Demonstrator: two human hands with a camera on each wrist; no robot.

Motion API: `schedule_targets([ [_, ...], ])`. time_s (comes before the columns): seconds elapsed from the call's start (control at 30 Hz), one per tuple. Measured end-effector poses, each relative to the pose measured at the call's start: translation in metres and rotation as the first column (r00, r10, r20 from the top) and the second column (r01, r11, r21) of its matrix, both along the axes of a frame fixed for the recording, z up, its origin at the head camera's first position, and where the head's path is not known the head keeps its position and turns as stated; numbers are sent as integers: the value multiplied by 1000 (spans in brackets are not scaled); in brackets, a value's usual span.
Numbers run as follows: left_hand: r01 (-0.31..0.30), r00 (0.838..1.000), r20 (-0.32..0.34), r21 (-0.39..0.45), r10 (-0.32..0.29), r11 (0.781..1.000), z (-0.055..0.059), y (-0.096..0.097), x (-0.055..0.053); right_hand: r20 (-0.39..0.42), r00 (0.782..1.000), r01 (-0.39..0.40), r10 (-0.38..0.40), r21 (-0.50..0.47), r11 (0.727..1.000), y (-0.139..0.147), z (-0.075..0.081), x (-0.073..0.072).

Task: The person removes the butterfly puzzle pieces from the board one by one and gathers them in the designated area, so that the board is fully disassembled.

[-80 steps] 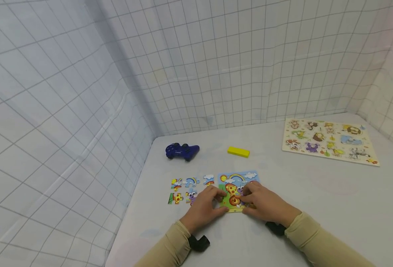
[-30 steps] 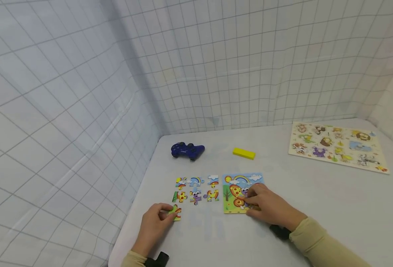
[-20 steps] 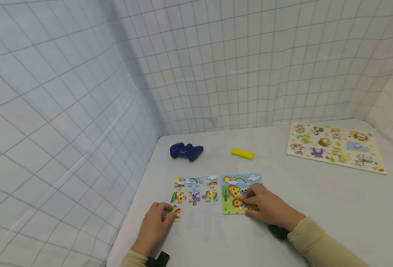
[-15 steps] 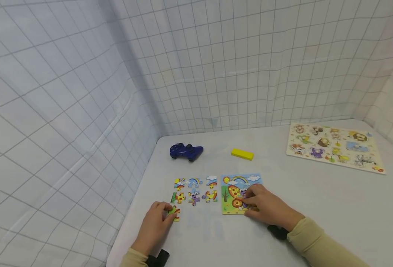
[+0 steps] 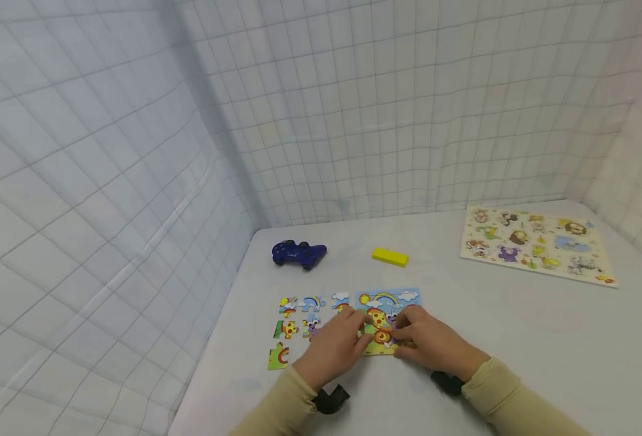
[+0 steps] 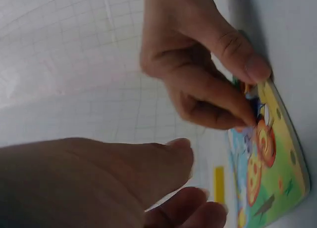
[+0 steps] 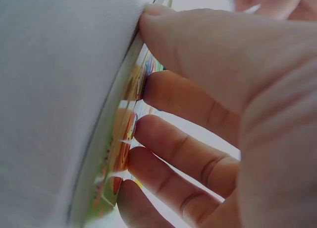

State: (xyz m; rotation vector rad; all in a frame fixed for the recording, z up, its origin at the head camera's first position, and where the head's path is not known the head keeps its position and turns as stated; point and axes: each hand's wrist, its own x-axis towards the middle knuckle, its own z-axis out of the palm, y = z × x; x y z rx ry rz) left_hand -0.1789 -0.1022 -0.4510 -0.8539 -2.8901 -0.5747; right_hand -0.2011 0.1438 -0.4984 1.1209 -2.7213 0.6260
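Observation:
A square picture puzzle (image 5: 388,298) with a sun, rainbow and butterfly lies flat on the white table. My right hand (image 5: 435,342) rests on its right part; in the right wrist view, the fingertips (image 7: 161,131) touch the picture and the thumb meets the edge. At the puzzle's left side is my left hand (image 5: 334,348), fingers loosely bent. The left wrist view shows nothing between its thumb (image 6: 171,161) and fingers. Several loose jigsaw pieces (image 5: 286,329) lie in rows to the left, with a green corner piece (image 5: 279,356) nearest me. The left hand hides part of the rows.
Behind the pieces lies a blue game controller (image 5: 299,254). A yellow block (image 5: 390,257) sits beyond the puzzle. An animal peg board (image 5: 538,245) occupies the far right. Grid-patterned cloth walls (image 5: 353,121) stand at the back and sides.
My left hand first went to the green corner piece at lower left, then let go and returned right to the puzzle. The piece lies on the table. The right hand has stayed in place.

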Motion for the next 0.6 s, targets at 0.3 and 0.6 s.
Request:
schedule_targets([
  [0.3,49,987,149,68,-58,997,-47,15,-26,50,999,13,-12,-16,1000,-7,-3,5],
  [0.6,14,989,144,158,-37,987,-46,16,-28,-16,996,82,-85,-134,988,0,-7,4],
])
